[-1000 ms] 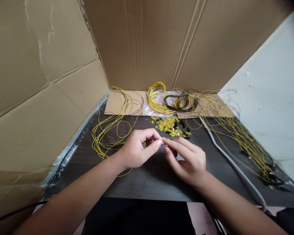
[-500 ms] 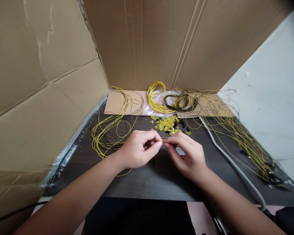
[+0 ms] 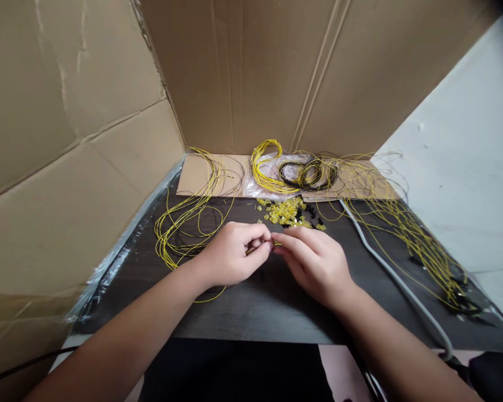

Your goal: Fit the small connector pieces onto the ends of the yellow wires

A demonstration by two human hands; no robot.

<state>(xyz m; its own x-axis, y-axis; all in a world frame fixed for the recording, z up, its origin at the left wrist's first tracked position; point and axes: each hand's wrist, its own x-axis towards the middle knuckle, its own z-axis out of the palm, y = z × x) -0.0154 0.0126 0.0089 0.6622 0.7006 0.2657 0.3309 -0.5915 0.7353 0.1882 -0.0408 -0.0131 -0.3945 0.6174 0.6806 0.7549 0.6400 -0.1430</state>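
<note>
Fingertips of left hand (image 3: 230, 259) and right hand (image 3: 316, 265) meet, pinching a thin yellow wire (image 3: 276, 243) above the dark table (image 3: 251, 312); its end is hidden between them.

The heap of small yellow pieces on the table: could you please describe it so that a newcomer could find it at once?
Start at the cardboard wall behind the dark table. Just in front of the coiled yellow wire bundle at its foot lies the heap of small yellow pieces, beyond both hands' fingertips. Unlike the long wires around it, it is loose, blocky bits, with a few black pieces beside it.
</note>
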